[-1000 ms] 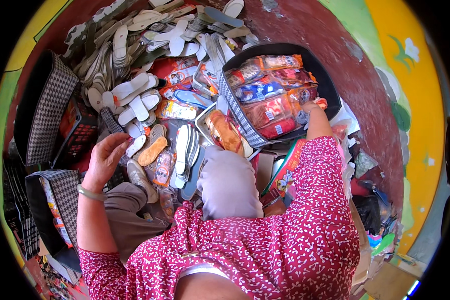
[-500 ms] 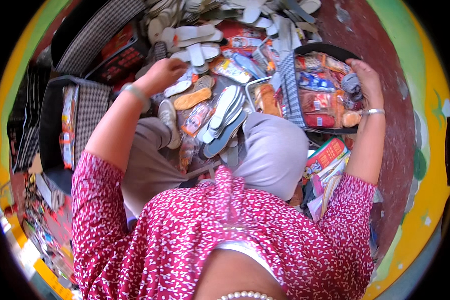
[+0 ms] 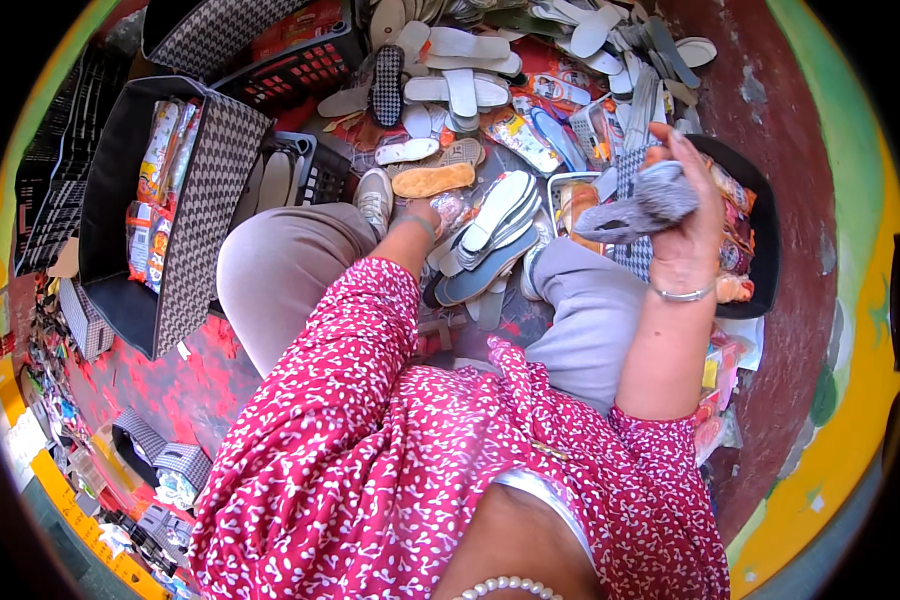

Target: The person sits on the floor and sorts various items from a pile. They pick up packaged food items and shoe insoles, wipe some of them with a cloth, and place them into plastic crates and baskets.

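Raised at the right, my right hand (image 3: 692, 215) is closed round a bundle of fuzzy grey insoles (image 3: 625, 212), which sticks out to the left of the palm. Between my knees, my left hand (image 3: 425, 213) is low at the heap, beside a clear plastic packet (image 3: 451, 212); its fingers are mostly hidden, so I cannot tell whether it grips the packet. An orange-tan insole (image 3: 433, 180) lies just beyond that hand. To its right is a stack of white and dark insoles (image 3: 495, 225). Behind my right hand stands a checked bin (image 3: 765, 200) of packaged insoles.
A checked fabric bin (image 3: 205, 230) with packets (image 3: 155, 240) stands at the left, near a black plastic basket (image 3: 305, 70). Loose insoles (image 3: 465, 45) pile up at the far side. A yellow and green painted band (image 3: 850, 90) curves along the right.
My right hand has lifted the grey insoles out of the right bin and brought them left. My left hand has come down from the far left to the heap between my knees. The view has shifted.
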A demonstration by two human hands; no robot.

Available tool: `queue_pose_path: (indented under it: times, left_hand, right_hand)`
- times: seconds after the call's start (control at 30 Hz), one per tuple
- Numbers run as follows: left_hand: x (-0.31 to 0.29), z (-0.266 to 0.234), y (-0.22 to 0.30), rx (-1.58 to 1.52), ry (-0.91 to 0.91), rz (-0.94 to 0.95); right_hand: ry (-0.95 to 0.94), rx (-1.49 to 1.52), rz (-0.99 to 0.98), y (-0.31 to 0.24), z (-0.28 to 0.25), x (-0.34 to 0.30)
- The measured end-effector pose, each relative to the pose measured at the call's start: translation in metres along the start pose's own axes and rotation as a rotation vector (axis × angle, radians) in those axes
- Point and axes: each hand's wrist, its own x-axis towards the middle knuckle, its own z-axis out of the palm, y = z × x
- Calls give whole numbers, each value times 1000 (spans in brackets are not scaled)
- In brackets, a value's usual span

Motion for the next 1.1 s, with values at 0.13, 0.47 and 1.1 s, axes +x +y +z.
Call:
queue_pose_path:
  times: [0.13, 0.47, 1.1]
  left_hand:
    - [-13, 23, -22, -56, 58, -111]
    - [6, 35, -25, -317, -116, -327]
    - [-174, -246, 114, -1951, -656, 922]
  right_hand:
    - [64, -29, -80, -1, -4, 21]
    - [77, -52, -1, -2, 7, 24]
    - [-121, 513, -144, -11, -2, 34]
